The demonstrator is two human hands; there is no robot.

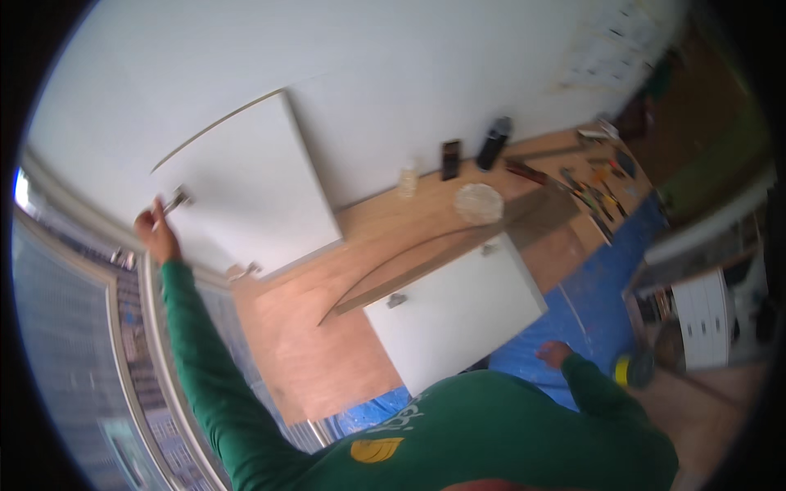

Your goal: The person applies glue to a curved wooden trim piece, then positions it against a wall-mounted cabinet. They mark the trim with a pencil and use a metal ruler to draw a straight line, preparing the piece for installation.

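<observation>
My left hand (155, 233) reaches out to the far left, its fingers pinched on the arm of a metal cabinet hinge (179, 197). That hinge is fixed to a white cabinet door (254, 180), which leans against the wall. A second hinge (246, 271) sits lower on the same door. In front of me another white door (458, 311) lies flat at the bench edge, with two hinges, a left one (396, 300) and a right one (490, 248). My right hand (555, 353) hangs low beside this door, apart from it; its fingers are blurred.
On the wooden bench (295, 352) lie a thin curved strip (377, 266), a clear round dish (479, 204), a phone (451, 159) and a dark bottle (494, 145). Several hand tools (602, 192) are spread at the far right. Blue sheeting (589, 286) covers the right side; windows (65, 327) stand left.
</observation>
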